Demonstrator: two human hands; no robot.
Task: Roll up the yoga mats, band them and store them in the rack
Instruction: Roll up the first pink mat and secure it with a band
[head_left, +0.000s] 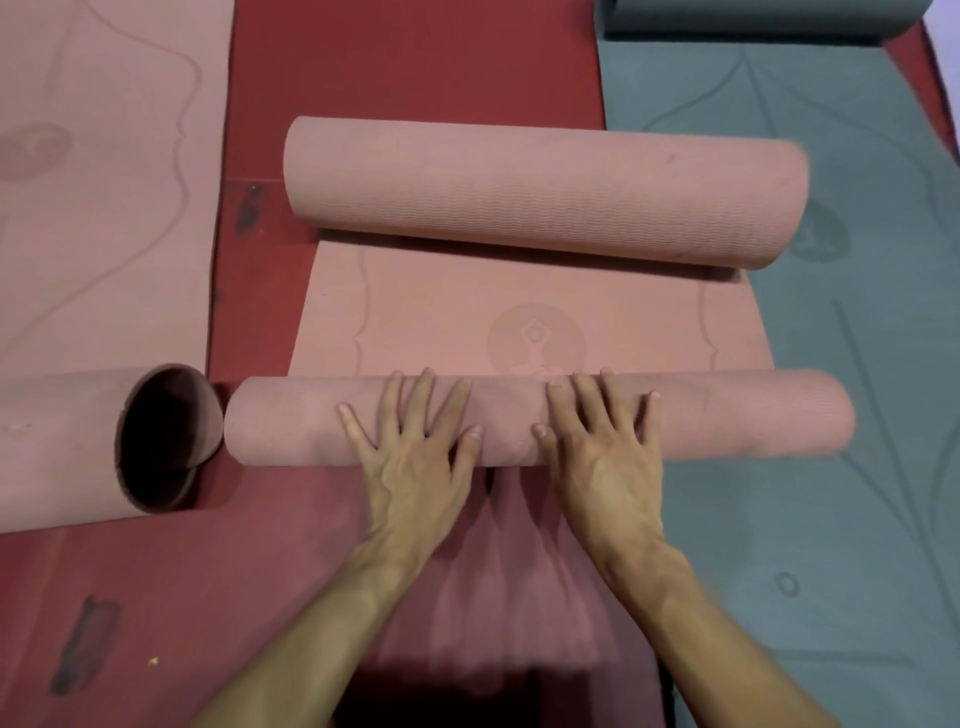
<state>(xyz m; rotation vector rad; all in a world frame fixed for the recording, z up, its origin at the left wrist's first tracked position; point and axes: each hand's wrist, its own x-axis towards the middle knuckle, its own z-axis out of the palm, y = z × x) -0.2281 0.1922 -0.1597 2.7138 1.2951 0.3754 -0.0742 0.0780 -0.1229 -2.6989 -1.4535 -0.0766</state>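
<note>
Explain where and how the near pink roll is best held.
Take the near pink roll at its middle from the near side, left hand and right hand spread over its top: a long cylinder lying crosswise probably rolls evenly that way.

Left hand (415, 460) and right hand (605, 460) rest on the near roll (727, 415) — far roll (545, 192) behind, open-ended roll (62, 441) just left.

Grey-green mat roll (763, 15) cut off by top edge; flat pink mat (104, 156) by left edge
</note>
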